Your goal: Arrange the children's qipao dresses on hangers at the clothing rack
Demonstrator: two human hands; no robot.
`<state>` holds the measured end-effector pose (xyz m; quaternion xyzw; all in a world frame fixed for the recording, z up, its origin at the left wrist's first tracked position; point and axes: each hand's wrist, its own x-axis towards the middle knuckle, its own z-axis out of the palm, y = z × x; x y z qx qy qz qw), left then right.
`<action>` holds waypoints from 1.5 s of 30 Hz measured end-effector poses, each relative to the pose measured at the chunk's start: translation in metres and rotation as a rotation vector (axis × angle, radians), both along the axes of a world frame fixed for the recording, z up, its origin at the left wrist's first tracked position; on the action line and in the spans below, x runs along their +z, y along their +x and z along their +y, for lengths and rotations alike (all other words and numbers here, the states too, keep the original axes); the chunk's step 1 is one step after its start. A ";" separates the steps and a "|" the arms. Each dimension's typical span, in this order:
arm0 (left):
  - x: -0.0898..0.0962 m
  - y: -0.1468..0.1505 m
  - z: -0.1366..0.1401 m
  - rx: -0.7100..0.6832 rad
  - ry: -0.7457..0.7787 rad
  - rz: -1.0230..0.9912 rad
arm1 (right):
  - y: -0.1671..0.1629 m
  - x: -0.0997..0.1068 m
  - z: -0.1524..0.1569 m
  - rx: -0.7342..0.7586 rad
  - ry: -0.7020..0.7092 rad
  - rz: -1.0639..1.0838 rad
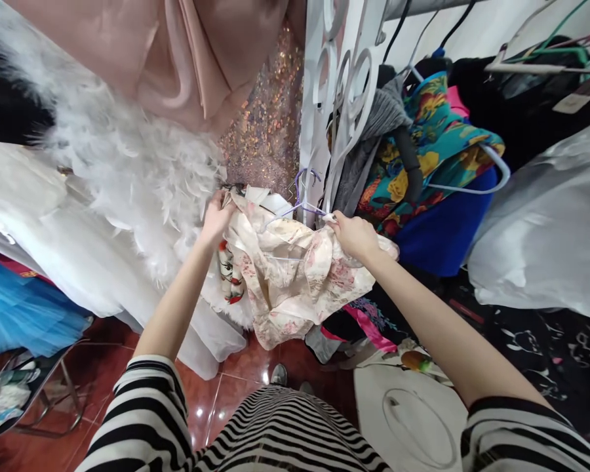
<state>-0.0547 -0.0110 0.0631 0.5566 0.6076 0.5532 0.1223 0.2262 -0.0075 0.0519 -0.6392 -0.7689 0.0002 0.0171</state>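
Observation:
A cream garment with a pink floral print (295, 288) hangs in front of me from a purple hanger (301, 190). My left hand (217, 216) grips its left shoulder area, fingers closed on the cloth. At the opposite shoulder, my right hand (354, 235) is closed on the fabric near the hanger's end. The garment's neckline opens between the two hands, and its lower part drapes down in folds. A white cloth with red and dark marks (232, 275) shows behind its left edge.
White feathery trim (142, 164) and pale gowns hang on the left. Sequined fabric (265, 118) hangs beside a white scrolled metal frame (332, 98). Colourful clothes (423, 151) fill the right rack. A white oval-marked object (408, 419) stands low right, above red floor tiles (236, 387).

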 end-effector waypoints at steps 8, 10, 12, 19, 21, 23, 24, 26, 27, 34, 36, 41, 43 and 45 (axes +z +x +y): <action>-0.014 0.055 -0.030 -0.248 -0.125 0.199 | -0.007 -0.006 0.001 0.015 -0.009 0.020; -0.010 0.049 -0.027 -0.202 -0.021 0.137 | -0.004 -0.003 0.001 0.013 -0.004 0.006; -0.002 0.033 -0.019 -0.119 0.047 0.053 | -0.001 0.001 0.002 0.020 0.001 -0.011; 0.023 0.016 0.002 -0.043 0.156 0.060 | -0.001 0.001 0.006 0.058 -0.030 -0.014; 0.029 0.016 0.002 -0.059 0.153 0.123 | 0.002 -0.001 0.008 0.060 -0.031 -0.008; 0.033 0.007 0.000 -0.062 0.057 0.176 | 0.007 -0.003 0.011 0.057 -0.023 0.001; 0.032 0.001 -0.003 -0.057 -0.018 0.201 | 0.009 -0.004 0.012 0.057 -0.015 0.008; 0.026 -0.014 -0.009 -0.033 -0.198 0.237 | 0.013 -0.007 0.015 0.066 0.001 0.029; 0.020 -0.021 -0.013 -0.017 -0.287 0.242 | 0.014 -0.009 0.017 0.076 0.006 0.042; -0.021 -0.054 -0.046 -0.122 -0.515 0.156 | 0.014 -0.017 0.027 0.142 -0.005 0.081; -0.022 -0.056 -0.051 -0.119 -0.542 0.081 | 0.015 -0.015 0.028 0.146 -0.021 0.060; -0.008 -0.032 -0.044 -0.165 -0.561 -0.211 | 0.014 -0.003 0.021 0.093 -0.018 -0.027; -0.001 -0.010 -0.039 -0.194 -0.502 -0.255 | 0.011 0.000 0.015 0.065 0.009 -0.051; 0.005 0.014 -0.033 -0.235 -0.405 -0.233 | 0.009 0.003 0.010 0.048 0.022 -0.059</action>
